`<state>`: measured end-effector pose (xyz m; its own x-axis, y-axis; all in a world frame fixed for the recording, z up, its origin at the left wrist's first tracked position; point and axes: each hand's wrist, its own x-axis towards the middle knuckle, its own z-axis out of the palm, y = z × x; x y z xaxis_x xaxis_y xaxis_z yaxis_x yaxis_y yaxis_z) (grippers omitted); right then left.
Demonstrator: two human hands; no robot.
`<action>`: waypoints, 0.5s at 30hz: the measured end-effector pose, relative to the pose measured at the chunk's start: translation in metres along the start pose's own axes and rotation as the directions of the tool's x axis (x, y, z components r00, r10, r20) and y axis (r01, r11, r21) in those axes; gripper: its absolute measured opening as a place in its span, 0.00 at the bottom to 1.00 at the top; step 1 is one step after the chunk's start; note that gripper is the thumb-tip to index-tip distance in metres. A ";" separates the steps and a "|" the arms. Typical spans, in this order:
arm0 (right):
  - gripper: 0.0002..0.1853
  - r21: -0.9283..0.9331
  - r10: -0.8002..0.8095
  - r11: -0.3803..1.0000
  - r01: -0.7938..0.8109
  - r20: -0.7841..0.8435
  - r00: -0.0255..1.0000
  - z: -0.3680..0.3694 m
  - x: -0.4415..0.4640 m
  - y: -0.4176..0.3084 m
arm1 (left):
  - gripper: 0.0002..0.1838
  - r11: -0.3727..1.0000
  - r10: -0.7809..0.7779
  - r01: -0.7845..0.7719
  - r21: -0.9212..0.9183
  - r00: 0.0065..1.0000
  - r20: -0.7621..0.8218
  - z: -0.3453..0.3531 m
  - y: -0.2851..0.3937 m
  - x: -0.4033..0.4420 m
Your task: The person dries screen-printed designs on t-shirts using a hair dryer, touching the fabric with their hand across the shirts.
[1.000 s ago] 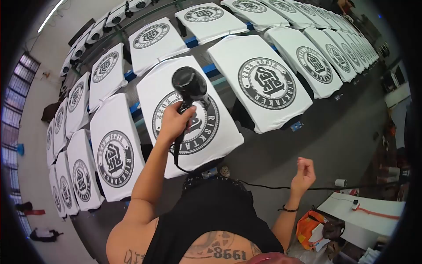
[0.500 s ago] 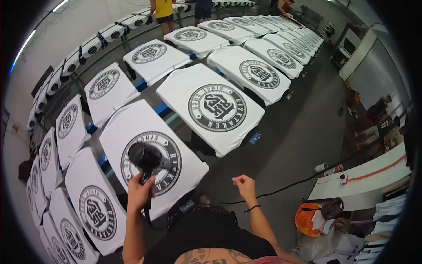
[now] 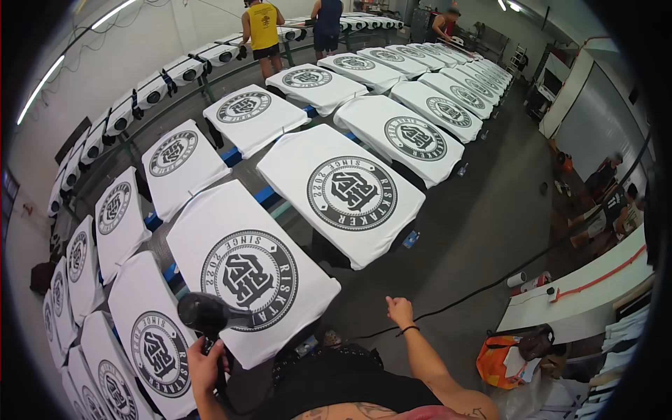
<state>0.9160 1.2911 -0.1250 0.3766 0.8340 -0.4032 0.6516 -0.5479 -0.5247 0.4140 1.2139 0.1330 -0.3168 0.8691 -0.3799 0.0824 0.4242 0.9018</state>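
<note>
My left hand point(image 3: 208, 360) is closed round the handle of a black hair dryer point(image 3: 203, 313). The dryer's nozzle points right, over the lower left edge of a white shirt point(image 3: 203, 217) with a round black print, laid flat on a board. Its cord hangs below my hand. My right hand point(image 3: 400, 312) is held out over the floor, fingers curled in, with nothing visible in them and a dark band on the wrist. To the right of the dried shirt's board lies another printed white shirt point(image 3: 294, 164), and a further one point(image 3: 133, 294) lies at the left.
Rows of printed shirts stretch ahead and left. A black cable point(image 3: 462, 299) crosses the floor on the right. An orange bag point(image 3: 493, 362) lies by a white table point(image 3: 595, 287). People stand beyond the rows, one in a yellow shirt point(image 3: 262, 26); others are at the right.
The dryer has moved left and down off the print's middle to the shirt's edge, still in my left hand. My view has swung right and up, showing more of the room. My right hand stays curled.
</note>
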 end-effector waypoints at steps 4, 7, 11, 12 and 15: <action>0.14 0.218 -0.110 0.963 0.159 -0.220 0.969 0.022 0.015 0.020 | 0.14 0.999 0.018 -0.022 -0.034 0.991 -0.131 -0.005 -0.007 0.002; 0.11 0.308 -0.103 0.938 0.161 -0.197 0.975 0.022 0.019 0.023 | 0.14 0.999 0.029 -0.032 -0.016 0.986 -0.163 -0.016 -0.006 0.008; 0.09 0.574 0.006 0.814 0.089 -0.162 0.987 0.026 0.022 0.023 | 0.14 0.997 0.018 -0.031 -0.067 0.984 -0.178 -0.014 -0.007 0.016; 0.09 0.574 0.006 0.814 0.090 -0.163 0.987 0.026 0.024 0.025 | 0.14 0.999 0.043 -0.044 0.000 0.982 -0.183 -0.011 -0.006 0.019; 0.09 0.529 0.003 0.848 0.023 -0.049 0.999 -0.006 0.004 -0.008 | 0.13 0.997 0.050 -0.039 0.068 0.985 -0.167 -0.003 0.001 0.027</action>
<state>0.9158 1.2994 -0.1176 0.4108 0.8343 -0.3677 0.2134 -0.4800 -0.8509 0.4023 1.2369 0.1246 -0.4659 0.8343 -0.2949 0.1582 0.4065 0.8999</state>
